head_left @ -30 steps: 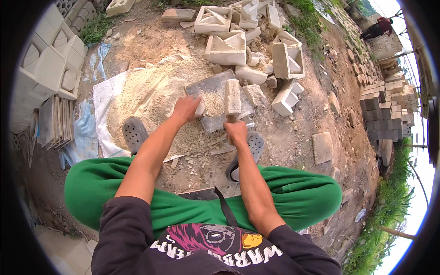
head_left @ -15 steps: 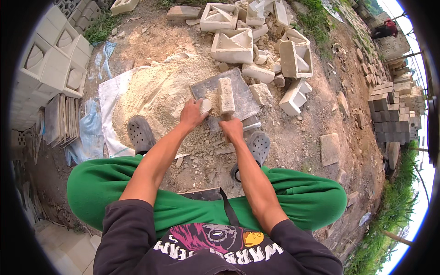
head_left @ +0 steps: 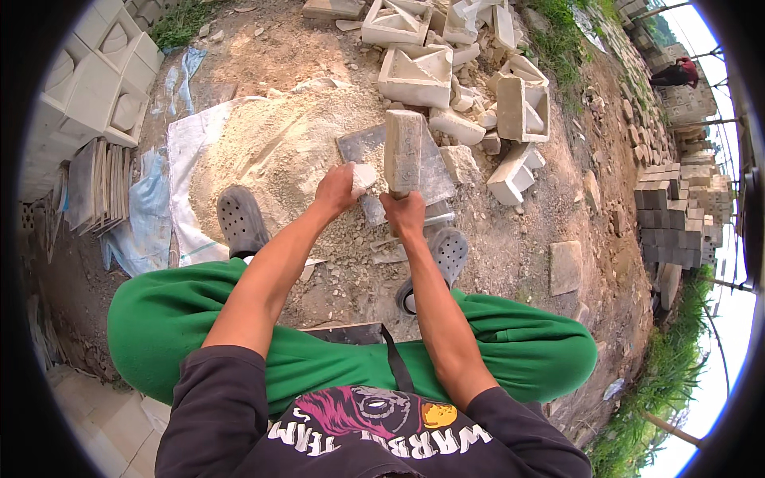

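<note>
Your left hand (head_left: 338, 188) grasps a pale chunk (head_left: 365, 177) at the dark slab's (head_left: 435, 177) left side; your right hand (head_left: 405, 212) is wrapped around the handle of a mallet (head_left: 404, 151). Broken blocks (head_left: 414, 89) crowd the slab's far edge (powder (head_left: 271, 151) borders its left); gritty ground (head_left: 502, 247) opens rightward.

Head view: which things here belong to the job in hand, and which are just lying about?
In the job, it seems:
mallet, in the right hand
pale chunk, in the left hand
dark slab beneath them
crumbled heap
white sheet, partly under the heap

Probably just lying about:
blue plastic
stacked thin boards
grey block stack
</note>
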A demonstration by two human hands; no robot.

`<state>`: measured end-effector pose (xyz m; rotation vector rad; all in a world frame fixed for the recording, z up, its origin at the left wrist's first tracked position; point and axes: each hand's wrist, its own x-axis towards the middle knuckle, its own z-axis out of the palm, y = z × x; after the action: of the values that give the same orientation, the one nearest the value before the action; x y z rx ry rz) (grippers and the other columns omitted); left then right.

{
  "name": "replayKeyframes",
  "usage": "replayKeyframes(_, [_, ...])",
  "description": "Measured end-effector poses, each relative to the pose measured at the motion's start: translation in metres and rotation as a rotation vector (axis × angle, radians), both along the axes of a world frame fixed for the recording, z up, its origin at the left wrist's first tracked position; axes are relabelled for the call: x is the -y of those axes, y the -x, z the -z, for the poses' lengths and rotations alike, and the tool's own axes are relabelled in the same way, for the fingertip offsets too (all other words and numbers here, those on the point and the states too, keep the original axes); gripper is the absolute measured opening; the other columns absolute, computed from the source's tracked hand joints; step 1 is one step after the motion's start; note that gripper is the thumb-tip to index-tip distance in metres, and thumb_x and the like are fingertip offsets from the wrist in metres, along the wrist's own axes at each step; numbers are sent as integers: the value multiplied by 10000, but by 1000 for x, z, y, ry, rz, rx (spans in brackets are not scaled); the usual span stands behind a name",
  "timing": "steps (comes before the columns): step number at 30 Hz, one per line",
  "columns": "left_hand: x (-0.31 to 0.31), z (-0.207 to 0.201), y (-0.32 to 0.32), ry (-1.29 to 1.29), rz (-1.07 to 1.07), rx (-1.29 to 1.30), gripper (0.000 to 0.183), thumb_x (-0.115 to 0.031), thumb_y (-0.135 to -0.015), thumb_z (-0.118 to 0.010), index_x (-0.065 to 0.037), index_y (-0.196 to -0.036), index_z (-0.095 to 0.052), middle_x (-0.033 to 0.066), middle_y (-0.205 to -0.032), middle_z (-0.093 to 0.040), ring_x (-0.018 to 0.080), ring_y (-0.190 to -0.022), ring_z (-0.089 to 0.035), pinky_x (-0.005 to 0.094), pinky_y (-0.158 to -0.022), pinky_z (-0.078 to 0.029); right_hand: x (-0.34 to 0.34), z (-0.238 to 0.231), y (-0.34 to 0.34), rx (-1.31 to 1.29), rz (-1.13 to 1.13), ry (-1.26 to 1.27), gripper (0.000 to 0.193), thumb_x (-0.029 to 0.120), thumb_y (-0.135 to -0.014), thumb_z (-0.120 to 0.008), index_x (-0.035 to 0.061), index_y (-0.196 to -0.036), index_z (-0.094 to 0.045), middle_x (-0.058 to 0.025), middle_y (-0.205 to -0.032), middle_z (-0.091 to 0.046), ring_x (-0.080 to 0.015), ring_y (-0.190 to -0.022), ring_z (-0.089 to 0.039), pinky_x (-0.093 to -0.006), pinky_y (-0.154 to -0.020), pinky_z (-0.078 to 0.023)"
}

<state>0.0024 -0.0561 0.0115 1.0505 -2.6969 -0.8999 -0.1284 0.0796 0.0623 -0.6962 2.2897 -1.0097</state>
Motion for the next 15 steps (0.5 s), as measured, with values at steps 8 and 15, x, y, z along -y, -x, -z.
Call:
replayKeyframes(8, [7, -9, 0, 47, 18, -44, 492, -199, -762, -820, 17, -1140, -591, 238, -1029, -653, 422, -973, -630, 472, -846, -539, 9, -17, 12, 15, -144, -332, 407, 345, -701, -748, -2, -914, -737, -240, -873, -725, -385, -868, -719, -446, -761, -549])
replayKeyframes(15, [7, 9, -2, 131, 63, -77, 510, -232, -773, -817, 36, -1143, -591, 210, -1038, -661, 387, -1026, -625, 471, -855, -540, 25, -34, 4, -84, -6, 33, 276, 285, -737, -727, 10, -733, -718, -119, -633, -689, -228, -588, -690, -373, -601, -534])
